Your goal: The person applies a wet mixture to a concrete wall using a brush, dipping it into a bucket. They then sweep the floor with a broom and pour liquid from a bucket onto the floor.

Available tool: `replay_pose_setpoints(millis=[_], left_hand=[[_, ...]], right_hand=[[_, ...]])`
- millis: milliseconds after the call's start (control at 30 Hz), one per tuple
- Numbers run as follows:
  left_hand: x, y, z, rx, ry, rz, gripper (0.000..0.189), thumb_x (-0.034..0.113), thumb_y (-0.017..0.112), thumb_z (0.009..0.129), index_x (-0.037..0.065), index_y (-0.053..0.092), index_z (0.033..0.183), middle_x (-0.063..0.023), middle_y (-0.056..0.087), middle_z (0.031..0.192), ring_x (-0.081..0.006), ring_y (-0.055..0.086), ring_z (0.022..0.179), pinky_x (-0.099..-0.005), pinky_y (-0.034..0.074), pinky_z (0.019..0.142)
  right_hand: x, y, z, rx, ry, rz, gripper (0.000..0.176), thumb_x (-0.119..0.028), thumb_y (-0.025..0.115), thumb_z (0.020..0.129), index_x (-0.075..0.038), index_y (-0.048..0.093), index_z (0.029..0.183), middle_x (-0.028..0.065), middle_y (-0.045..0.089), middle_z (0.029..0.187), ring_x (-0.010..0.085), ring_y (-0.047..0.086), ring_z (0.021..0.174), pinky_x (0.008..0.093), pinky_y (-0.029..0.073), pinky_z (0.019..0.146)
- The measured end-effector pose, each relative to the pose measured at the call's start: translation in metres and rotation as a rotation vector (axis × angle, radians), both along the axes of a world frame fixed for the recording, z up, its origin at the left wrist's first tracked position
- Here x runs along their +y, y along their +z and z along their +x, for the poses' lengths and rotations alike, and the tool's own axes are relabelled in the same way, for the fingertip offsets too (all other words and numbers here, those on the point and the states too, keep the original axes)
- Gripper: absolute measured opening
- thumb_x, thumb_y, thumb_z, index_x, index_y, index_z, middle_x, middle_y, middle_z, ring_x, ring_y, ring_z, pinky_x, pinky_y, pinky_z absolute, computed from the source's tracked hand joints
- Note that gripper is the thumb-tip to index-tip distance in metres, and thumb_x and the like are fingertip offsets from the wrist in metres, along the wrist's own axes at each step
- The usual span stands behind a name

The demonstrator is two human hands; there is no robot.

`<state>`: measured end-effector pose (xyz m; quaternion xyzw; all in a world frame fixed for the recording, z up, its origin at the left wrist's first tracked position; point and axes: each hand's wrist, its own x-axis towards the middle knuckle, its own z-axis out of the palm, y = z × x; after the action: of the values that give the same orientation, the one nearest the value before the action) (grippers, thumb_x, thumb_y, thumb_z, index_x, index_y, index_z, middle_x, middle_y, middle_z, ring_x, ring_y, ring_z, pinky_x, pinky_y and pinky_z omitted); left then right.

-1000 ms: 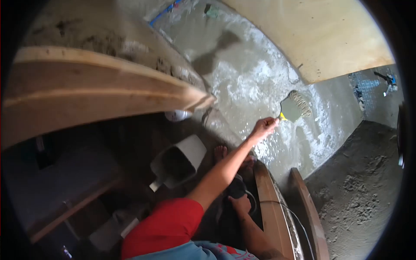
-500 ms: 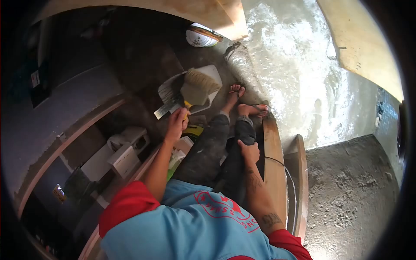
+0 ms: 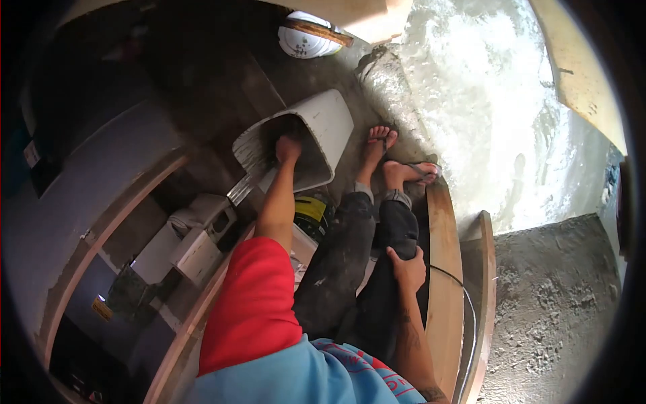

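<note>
My left hand (image 3: 288, 149) reaches down into a tilted white bucket (image 3: 338, 121), closed like a fist. The wide pale brush it held a moment earlier is hidden in the dark inside of the bucket. A flat metal blade (image 3: 241, 191) sticks out by the bucket's lower left edge. On my right leg, my right hand (image 3: 409, 271) is wrapped round the dark trousers at the knee (image 3: 398, 236).
Wet, shiny cement (image 3: 478, 101) covers the upper right, with rough grey mortar (image 3: 555, 296) below it. Wooden boards (image 3: 444, 249) run beside my right leg. A white pail (image 3: 306, 40) stands beyond. A yellow-and-black container (image 3: 311, 210) sits near my left leg.
My left hand has moved from above the bucket down into it, taking the brush out of sight. My right hand stays on my knee. The view has shifted slightly.
</note>
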<state>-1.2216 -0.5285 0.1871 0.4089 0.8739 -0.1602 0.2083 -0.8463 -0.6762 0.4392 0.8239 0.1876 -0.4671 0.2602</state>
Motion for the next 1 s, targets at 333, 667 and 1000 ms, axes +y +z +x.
replay_pose_setpoints(millis=[333,667,1000], left_hand=[[-0.007,0.019,-0.010,-0.256,0.066,0.096,0.033,0.035,0.062,0.081,0.003,0.067,0.080,-0.0156,0.065,0.079,-0.0302,0.063,0.075,-0.0399,0.049,0.069],[-0.077,0.181,-0.030,-0.360,0.446,0.131,0.041,0.044,0.062,0.083,0.004,0.063,0.074,0.0018,0.053,0.065,-0.0054,0.044,0.061,-0.0222,0.036,0.054],[-0.079,0.279,0.038,-0.660,0.313,0.235,0.027,0.027,0.057,0.089,0.001,0.063,0.082,0.0072,0.045,0.059,-0.0024,0.037,0.053,-0.0207,0.029,0.048]], right_hand=[[0.007,0.001,-0.001,0.000,0.083,0.030,0.087,-0.058,0.072,0.060,-0.006,0.047,0.125,0.0166,0.059,0.111,0.0329,0.057,0.102,0.0412,0.046,0.085],[0.012,0.004,0.002,0.021,0.062,0.019,0.087,-0.058,0.072,0.061,-0.004,0.046,0.125,0.0180,0.059,0.111,0.0330,0.057,0.102,0.0411,0.046,0.085],[-0.005,0.007,0.023,0.080,-0.101,0.009,0.091,-0.058,0.071,0.061,-0.003,0.042,0.128,0.0194,0.057,0.112,0.0335,0.058,0.102,0.0409,0.047,0.085]])
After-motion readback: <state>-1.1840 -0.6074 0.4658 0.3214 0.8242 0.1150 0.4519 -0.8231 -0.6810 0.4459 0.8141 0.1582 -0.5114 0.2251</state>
